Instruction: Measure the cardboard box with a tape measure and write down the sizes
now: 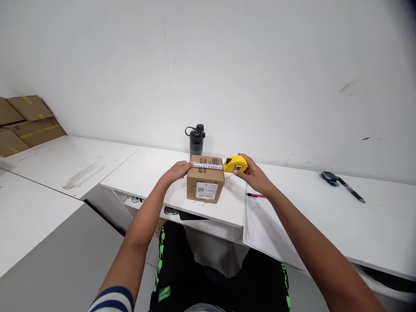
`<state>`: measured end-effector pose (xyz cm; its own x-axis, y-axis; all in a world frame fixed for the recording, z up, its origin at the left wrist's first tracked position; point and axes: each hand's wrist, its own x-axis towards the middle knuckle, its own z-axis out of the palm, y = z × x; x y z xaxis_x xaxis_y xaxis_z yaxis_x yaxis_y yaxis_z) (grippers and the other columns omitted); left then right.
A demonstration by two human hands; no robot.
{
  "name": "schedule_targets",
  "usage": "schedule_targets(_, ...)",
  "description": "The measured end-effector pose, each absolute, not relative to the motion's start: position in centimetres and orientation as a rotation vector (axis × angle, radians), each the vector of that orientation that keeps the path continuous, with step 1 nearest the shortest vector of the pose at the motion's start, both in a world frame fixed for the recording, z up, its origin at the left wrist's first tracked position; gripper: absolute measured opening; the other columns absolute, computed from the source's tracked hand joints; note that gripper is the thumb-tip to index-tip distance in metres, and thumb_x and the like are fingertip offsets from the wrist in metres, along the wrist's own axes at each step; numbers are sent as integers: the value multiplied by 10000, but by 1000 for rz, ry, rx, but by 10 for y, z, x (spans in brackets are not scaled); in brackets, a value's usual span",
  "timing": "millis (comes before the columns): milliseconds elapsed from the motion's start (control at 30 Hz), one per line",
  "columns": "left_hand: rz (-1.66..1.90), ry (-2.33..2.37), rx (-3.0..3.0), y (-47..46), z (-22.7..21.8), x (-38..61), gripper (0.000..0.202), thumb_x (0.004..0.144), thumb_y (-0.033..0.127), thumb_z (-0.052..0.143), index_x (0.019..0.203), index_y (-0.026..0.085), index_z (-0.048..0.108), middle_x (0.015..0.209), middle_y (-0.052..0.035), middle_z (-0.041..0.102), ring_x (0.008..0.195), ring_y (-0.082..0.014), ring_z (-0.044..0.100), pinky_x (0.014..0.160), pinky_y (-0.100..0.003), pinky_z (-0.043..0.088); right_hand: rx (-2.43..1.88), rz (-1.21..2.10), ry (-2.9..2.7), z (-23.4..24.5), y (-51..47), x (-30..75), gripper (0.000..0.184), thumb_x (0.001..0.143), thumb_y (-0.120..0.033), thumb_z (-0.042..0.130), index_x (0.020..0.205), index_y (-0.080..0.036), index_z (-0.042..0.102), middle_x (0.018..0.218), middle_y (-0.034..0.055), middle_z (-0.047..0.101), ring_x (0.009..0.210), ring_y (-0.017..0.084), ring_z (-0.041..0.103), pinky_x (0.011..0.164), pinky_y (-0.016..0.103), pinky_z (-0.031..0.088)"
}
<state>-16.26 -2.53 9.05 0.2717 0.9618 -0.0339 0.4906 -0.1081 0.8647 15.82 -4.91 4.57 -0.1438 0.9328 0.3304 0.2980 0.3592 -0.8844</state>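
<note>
A small cardboard box point(205, 184) with a white label on its front stands on the white desk point(152, 173). My right hand point(252, 174) is closed around a yellow tape measure point(235, 164) at the box's upper right corner. Its white blade point(208, 166) is stretched across the box's top front edge. My left hand point(177, 170) pinches the blade's end against the box's upper left corner.
A dark water bottle point(196, 140) stands just behind the box. A sheet of paper point(263, 221) with a red pen point(256, 195) lies to the right. Farther right lies a dark strap-like object point(341, 183). Flattened cardboard boxes point(26, 123) are stacked at far left.
</note>
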Motion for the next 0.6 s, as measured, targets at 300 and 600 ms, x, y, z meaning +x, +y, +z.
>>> schedule_targets(300,740,1358,1777,-22,94,-166,337,863,407,473,605,198,419,549,9,451,504,-112,394,515,-263,325,-1159,629,-1666,58,-63,150,644,797,-504,695,1342,-249,467,1237,78,625,1024,219,609,888,408,509)
schedule_targets(600,733,1380,1974,13,138,-138,272,917,383,416,730,192,467,733,-43,593,657,-151,546,617,-263,439,-1338,-249,-1829,72,-162,52,542,884,-535,554,1332,-231,574,766,68,690,595,211,608,556,319,434)
